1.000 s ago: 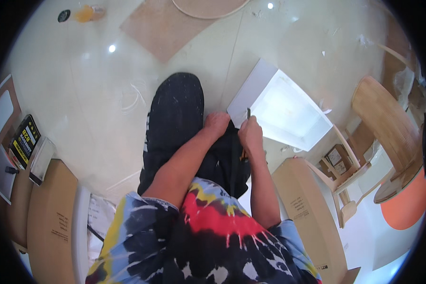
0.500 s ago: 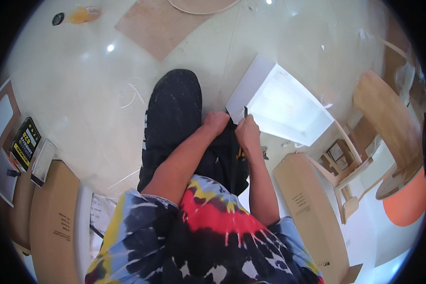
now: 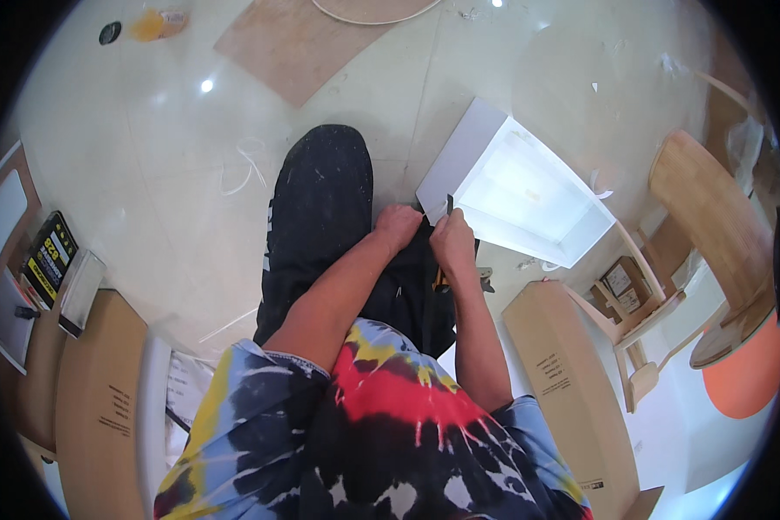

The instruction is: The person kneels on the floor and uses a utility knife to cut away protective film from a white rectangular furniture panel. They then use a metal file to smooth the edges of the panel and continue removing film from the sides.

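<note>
Shifted slightly up-frame since a second ago: both hands and the white box; otherwise little changed. Left hand [image 3: 397, 227] curled into a loose fist, resting on the black trousers [image 3: 321, 217] at the knee. Right hand [image 3: 453, 243] just beside it, fingers closed, pinching a thin dark tool [image 3: 449, 206] that stands up against the near corner of the box [image 3: 529, 195]; kind of tool too small to tell. Hands close together, almost touching.

Counted: one white box, open and shallow, lying tilted on the pale floor [image 3: 147, 173] right of the raised knee. Two flat cardboard cartons, one near left [image 3: 95, 399], one near right [image 3: 572, 381]. One brown board [image 3: 299, 43] far, centre-left, with a curved pale rim [image 3: 368, 13] beyond it. One wooden stool frame [image 3: 637, 321] at right, and one round wooden top [image 3: 711, 217] further right with an orange disc [image 3: 745, 373] under its near edge. One small brown carton [image 3: 620, 282] beside the frame. One yellow-and-black pack [image 3: 48, 256] at far left.

Edges: box corner right at the fingertips, near-right carton edge just under the right forearm. Open floor far and left of the knee, wide and bare but for thin white strips [image 3: 243, 169]. Right side crowded, little room between box, carton and stool.
</note>
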### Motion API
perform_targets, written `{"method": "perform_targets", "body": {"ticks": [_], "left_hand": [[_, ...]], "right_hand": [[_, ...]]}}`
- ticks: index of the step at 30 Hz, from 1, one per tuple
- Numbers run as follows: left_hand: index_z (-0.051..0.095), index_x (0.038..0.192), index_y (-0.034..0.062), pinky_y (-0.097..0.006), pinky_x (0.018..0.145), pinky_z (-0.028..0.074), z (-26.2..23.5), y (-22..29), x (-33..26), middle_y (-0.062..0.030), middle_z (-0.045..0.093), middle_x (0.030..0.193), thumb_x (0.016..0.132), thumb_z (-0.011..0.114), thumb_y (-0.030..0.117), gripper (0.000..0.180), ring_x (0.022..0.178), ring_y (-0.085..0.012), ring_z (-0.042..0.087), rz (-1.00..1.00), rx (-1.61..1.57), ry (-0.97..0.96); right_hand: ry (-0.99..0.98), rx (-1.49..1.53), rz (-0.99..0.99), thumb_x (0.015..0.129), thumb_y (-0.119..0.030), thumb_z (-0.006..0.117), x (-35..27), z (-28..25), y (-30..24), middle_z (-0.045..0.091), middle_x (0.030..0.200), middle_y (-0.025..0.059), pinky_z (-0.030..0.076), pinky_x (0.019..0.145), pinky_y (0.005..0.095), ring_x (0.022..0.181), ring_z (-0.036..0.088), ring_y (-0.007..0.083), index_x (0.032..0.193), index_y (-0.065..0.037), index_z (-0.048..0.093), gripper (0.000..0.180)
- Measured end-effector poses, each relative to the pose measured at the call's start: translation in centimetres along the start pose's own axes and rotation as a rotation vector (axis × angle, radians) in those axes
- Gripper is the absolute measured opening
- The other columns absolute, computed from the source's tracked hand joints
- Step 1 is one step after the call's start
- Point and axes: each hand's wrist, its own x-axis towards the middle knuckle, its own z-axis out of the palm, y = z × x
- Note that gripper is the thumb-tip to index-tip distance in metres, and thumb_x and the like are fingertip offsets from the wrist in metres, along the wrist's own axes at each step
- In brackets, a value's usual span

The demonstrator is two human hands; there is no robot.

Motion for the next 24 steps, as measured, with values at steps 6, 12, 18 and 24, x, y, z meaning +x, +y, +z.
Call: {"method": "perform_targets", "body": {"ticks": [6,12,18,24], "left_hand": [[0.077,0.090,0.0101,-0.041,0.083,0.058,0.4,-0.7,-0.2,-0.0129,0.075,0.097,0.088,0.060,0.013,0.018,0.094,-0.0302,0.073,-0.016,0.041,-0.058],[0.077,0.100,0.0116,-0.041,0.085,0.058,-0.5,-0.4,0.7,-0.0119,0.074,0.107,0.092,0.057,0.013,0.022,0.104,-0.0292,0.071,-0.051,0.047,-0.156],[0.077,0.105,0.0128,-0.043,0.083,0.059,1.7,-1.2,1.1,-0.0089,0.074,0.110,0.095,0.056,0.016,0.024,0.104,-0.0284,0.071,-0.081,0.111,-0.262],[0.077,0.105,0.0134,-0.043,0.082,0.059,1.6,-1.3,1.3,-0.0071,0.074,0.109,0.094,0.058,0.016,0.022,0.104,-0.0270,0.071,-0.094,0.107,-0.228]], "right_hand": [[0.010,-0.024,-0.017,0.099,-0.018,0.045,0.3,0.8,0.3,0.065,0.083,0.0349,0.052,0.074,0.0587,0.083,0.065,0.0524,0.099,0.005,0.050,0.024],[-0.013,-0.011,-0.015,0.099,-0.017,0.046,-0.8,1.1,1.3,0.065,0.083,0.0347,0.052,0.074,0.0589,0.082,0.065,0.0523,0.098,0.006,0.050,0.023],[0.020,-0.010,-0.029,0.098,-0.018,0.048,-0.3,1.7,0.6,0.063,0.081,0.0358,0.051,0.071,0.0593,0.080,0.064,0.0530,0.095,0.006,0.050,0.024],[-0.036,-0.034,-0.001,0.099,-0.019,0.048,-1.6,1.4,0.8,0.065,0.079,0.0338,0.051,0.070,0.0589,0.079,0.065,0.0511,0.097,0.005,0.049,0.024]]}}
